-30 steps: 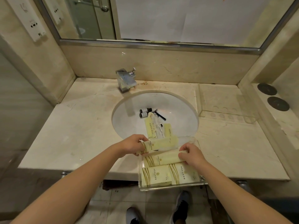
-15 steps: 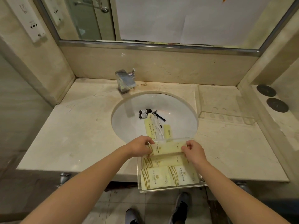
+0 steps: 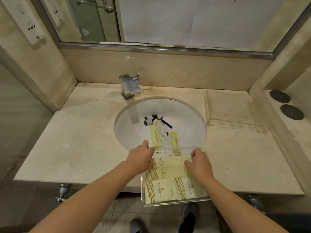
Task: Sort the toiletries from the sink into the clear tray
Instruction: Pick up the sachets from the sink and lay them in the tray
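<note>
A clear tray (image 3: 143,197) sits on the counter's front edge below the white sink (image 3: 188,118), overhanging the floor. It holds several pale yellow toiletry packets (image 3: 161,190) in rows. My left hand (image 3: 139,158) and my right hand (image 3: 199,163) grip the two ends of the top yellow packet (image 3: 170,162), pressing it flat in the tray's far row. In the sink lie two small dark bottles (image 3: 149,120), a black razor (image 3: 165,123), a clear-wrapped item (image 3: 162,132) and two more yellow packets (image 3: 155,135).
A chrome faucet (image 3: 130,85) stands behind the sink. A second clear tray (image 3: 234,113) rests on the counter to the right. Two dark round discs (image 3: 286,105) lie on the right ledge. A mirror and wall sockets are above. My shoes show on the floor below.
Both hands carried the yellow packet from just over the sink's edge down into the tray's far row, above the other packets. The items in the sink stayed put.
</note>
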`<act>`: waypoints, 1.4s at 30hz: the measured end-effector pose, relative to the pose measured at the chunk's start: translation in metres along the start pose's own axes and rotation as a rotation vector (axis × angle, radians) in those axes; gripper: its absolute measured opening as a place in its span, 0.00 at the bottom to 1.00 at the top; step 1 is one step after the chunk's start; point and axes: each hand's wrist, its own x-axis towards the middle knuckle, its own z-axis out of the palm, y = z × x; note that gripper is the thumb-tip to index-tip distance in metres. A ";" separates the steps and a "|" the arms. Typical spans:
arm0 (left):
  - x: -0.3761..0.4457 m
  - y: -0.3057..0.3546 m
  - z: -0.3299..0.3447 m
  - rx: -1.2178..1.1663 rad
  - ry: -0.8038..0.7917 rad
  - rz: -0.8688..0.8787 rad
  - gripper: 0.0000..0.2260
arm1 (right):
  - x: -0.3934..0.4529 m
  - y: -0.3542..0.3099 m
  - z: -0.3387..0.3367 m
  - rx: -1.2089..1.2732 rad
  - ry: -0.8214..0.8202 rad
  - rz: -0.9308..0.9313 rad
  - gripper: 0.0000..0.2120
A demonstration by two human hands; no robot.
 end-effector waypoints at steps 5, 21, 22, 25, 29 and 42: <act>0.004 -0.003 0.001 -0.063 0.049 -0.054 0.12 | 0.006 -0.010 -0.006 -0.044 0.180 -0.085 0.07; 0.074 -0.011 -0.006 -0.891 0.007 -0.467 0.05 | 0.100 -0.043 -0.009 -0.020 -0.296 -0.009 0.04; 0.081 -0.010 -0.006 -0.927 -0.047 -0.486 0.04 | 0.107 -0.043 -0.007 -0.052 -0.366 -0.001 0.05; 0.103 -0.004 -0.003 -0.953 -0.179 -0.520 0.04 | 0.124 -0.040 -0.001 -0.183 -0.523 -0.012 0.10; 0.134 0.000 0.016 -0.909 -0.312 -0.584 0.06 | 0.146 -0.039 0.010 -0.183 -0.705 0.015 0.14; 0.176 0.008 0.040 -0.602 -0.614 -0.566 0.20 | 0.183 -0.037 0.052 -0.058 -0.793 0.132 0.09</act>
